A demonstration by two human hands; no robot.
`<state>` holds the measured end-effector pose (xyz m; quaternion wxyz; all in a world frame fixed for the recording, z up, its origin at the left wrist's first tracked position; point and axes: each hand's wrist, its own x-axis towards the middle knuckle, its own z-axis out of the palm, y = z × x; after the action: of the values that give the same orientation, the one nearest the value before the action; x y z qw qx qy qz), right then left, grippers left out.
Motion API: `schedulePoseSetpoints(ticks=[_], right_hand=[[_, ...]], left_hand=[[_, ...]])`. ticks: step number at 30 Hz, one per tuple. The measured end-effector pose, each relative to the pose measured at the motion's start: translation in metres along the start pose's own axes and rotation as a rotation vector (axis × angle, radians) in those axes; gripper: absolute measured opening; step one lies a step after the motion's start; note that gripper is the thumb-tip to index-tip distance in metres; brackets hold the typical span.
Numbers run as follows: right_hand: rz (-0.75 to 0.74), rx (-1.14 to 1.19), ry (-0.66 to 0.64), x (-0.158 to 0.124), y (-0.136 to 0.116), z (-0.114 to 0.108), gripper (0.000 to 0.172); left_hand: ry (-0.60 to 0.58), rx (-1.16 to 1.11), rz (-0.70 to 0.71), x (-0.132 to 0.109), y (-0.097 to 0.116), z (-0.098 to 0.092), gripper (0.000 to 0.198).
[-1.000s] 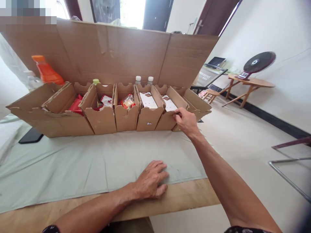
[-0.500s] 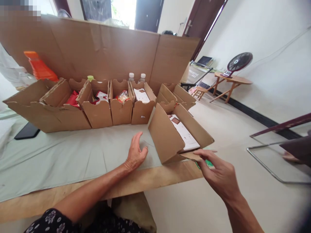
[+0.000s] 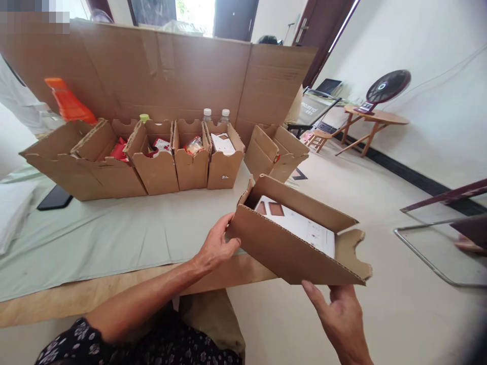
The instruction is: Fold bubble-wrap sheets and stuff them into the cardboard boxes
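An open cardboard box [image 3: 281, 246] is being held in two hands over the near right corner of the table [image 3: 45, 306], its right end jutting past the near edge. The left hand [image 3: 215, 243] is holding the left end, thumb and fingers spreading partway open against the corner; the right hand [image 3: 338, 314] is supporting the underside, thumb at the lower edge, its other fingers largely hiding behind the cardboard, so firmness cannot be told. A white pack [image 3: 300, 228] is lying inside, with neither hand touching it. Toward the far edge, the row of boxes [image 3: 160, 175] is showing a gap before the right-end box [image 3: 258, 152]; judging by this, removal from the row is looking complete, while emptying is not yet beginning. The remaining boxes are standing in place, several holding contents, including a red packet [image 3: 120, 149].
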<state>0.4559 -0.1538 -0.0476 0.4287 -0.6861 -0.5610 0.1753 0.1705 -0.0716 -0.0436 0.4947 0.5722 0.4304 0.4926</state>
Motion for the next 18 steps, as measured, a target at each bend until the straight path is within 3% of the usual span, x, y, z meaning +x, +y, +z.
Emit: schedulePoseSetpoints(ticks=[5, 11, 14, 18], right_hand=[[-0.161, 0.074, -0.113, 0.042, -0.035, 0.050, 0.059], [-0.368, 0.265, -0.249, 0.108, -0.065, 0.125, 0.052], [-0.350, 0.349, -0.261, 0.127, -0.068, 0.150, 0.049], [-0.299, 0.373, -0.239, 0.129, -0.061, 0.161, 0.043]], left_hand=[[0.230, 0.032, -0.016, -0.031, -0.003, -0.040, 0.064], [0.384, 0.094, 0.070, -0.017, -0.007, -0.088, 0.067], [0.401, 0.151, 0.091, -0.005, -0.016, -0.098, 0.072], [0.387, 0.173, 0.012, -0.001, -0.033, -0.100, 0.076]])
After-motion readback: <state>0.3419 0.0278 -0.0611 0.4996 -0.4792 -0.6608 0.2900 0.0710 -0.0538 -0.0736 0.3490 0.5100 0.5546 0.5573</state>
